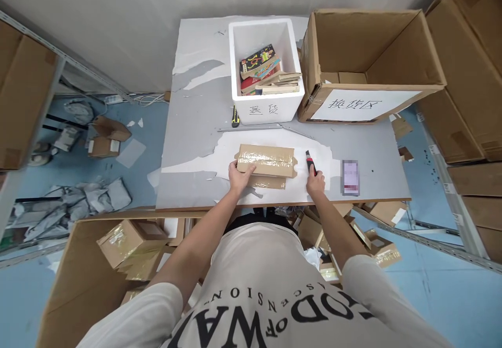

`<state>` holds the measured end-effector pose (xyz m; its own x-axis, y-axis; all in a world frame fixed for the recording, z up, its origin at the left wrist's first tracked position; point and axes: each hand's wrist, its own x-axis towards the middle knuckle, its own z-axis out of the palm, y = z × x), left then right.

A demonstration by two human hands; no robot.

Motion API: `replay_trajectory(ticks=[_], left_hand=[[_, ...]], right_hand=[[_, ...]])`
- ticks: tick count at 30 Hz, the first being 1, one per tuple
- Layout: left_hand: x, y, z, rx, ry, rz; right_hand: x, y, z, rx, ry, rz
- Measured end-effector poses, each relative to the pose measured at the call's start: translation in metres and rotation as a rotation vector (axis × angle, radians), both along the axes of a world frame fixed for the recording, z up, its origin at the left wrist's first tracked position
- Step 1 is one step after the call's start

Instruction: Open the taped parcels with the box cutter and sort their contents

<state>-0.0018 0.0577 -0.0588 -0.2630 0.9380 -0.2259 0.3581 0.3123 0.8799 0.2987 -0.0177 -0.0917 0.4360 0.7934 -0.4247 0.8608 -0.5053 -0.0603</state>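
Head view is showing the left hand [240,178] gripping the left end of a taped cardboard package [267,158], its thumb lying on top, probably steadying it. The package is resting near the front edge of the counter [196,128], its long axis running left to right, roughly parallel to that edge. The right hand [315,182] is holding a utility knife [310,163] just beside the package, its tip pointing away from the person and slightly left, presumably directed clear of the fingers.
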Motion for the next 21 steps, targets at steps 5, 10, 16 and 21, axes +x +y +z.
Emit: replay_trajectory(ticks=[5,10,16,21], left_hand=[[-0.01,0.0,-0.007,-0.017,-0.129,-0.057],[-0.018,-0.001,-0.013,-0.074,-0.235,-0.125],[-0.013,-0.002,-0.01,-0.139,-0.295,-0.101],[-0.013,0.001,-0.008,-0.162,-0.297,-0.085]], right_hand=[[0.003,-0.009,-0.009,0.137,-0.032,0.016],[-0.017,0.0,-0.013,0.262,0.272,0.041],[-0.061,0.026,-0.018,0.22,0.405,-0.313],[-0.069,0.036,-0.017,0.219,0.43,-0.362]])
